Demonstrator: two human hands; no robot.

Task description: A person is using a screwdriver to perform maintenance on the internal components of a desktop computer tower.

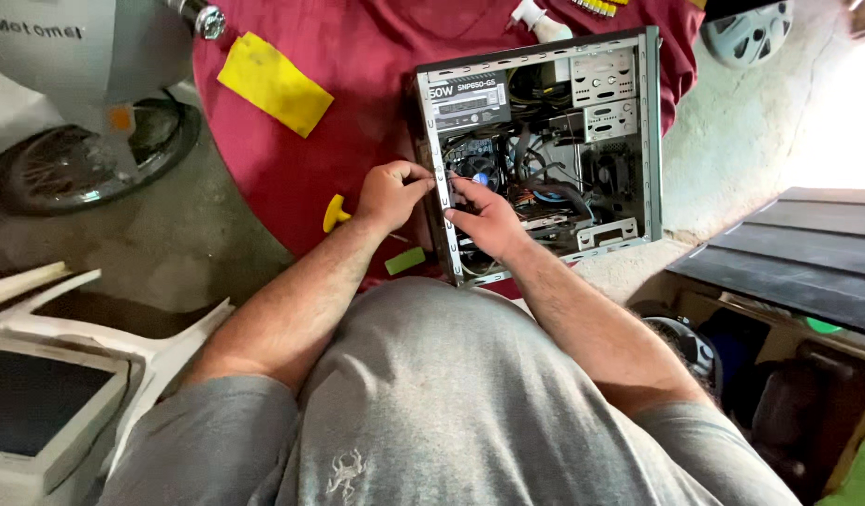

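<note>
An open computer case (650, 131) lies on its side on a dark red cloth (357, 84), showing a power supply, cables and a board with fans. My left hand (391, 193) is outside the case's near metal edge, fingers pinched against that edge. My right hand (487, 217) is inside the case at the same edge, fingertips meeting those of the left. What the fingers pinch is too small to tell. A yellow-handled tool (336, 213) lies on the cloth just left of my left hand.
A yellow cloth (275, 82) and a small green block (405, 260) lie on the red cloth. White plastic chair (95, 337) at left, a wheel (86, 159) beyond it. A dark board (788, 253) and boxes of clutter sit at right.
</note>
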